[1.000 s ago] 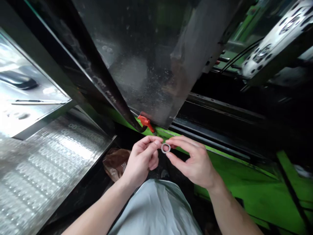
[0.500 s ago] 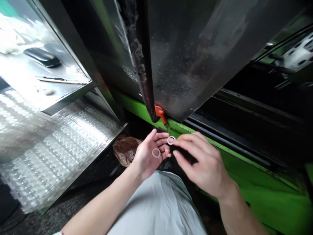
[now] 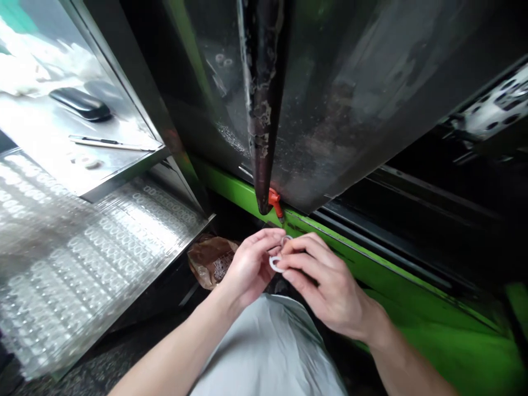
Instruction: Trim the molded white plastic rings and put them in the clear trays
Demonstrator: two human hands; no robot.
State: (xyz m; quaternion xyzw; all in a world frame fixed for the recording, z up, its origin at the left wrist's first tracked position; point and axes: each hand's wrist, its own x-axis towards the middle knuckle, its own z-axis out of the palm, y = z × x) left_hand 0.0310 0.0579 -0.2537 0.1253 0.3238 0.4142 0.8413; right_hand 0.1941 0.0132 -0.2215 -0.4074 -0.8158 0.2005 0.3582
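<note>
My left hand (image 3: 251, 265) has its thumb and fingertips pinched on a small white ring (image 3: 287, 238), seen nearly edge-on and partly covered by fingers. Just below it, a second white ring (image 3: 273, 263) sits between the thumb and fingers of my right hand (image 3: 324, 279). Both hands are close together in front of the apron (image 3: 268, 341), their fingertips almost meeting. The left palm is mostly turned out of sight.
Left, clear plastic trays (image 3: 94, 264) carry rows of rings beside a metal shelf (image 3: 53, 148) with a black case (image 3: 80, 104) and a pen-like tool (image 3: 109, 142). A brown bag (image 3: 200, 263) holds white scraps. Ahead are a dark bar (image 3: 264, 126) and red nozzle (image 3: 275, 202) by a green machine (image 3: 437, 324).
My left hand has turned from an open palm to a pinch on one ring. The right hand has moved down and left with the other ring. The view has shifted slightly.
</note>
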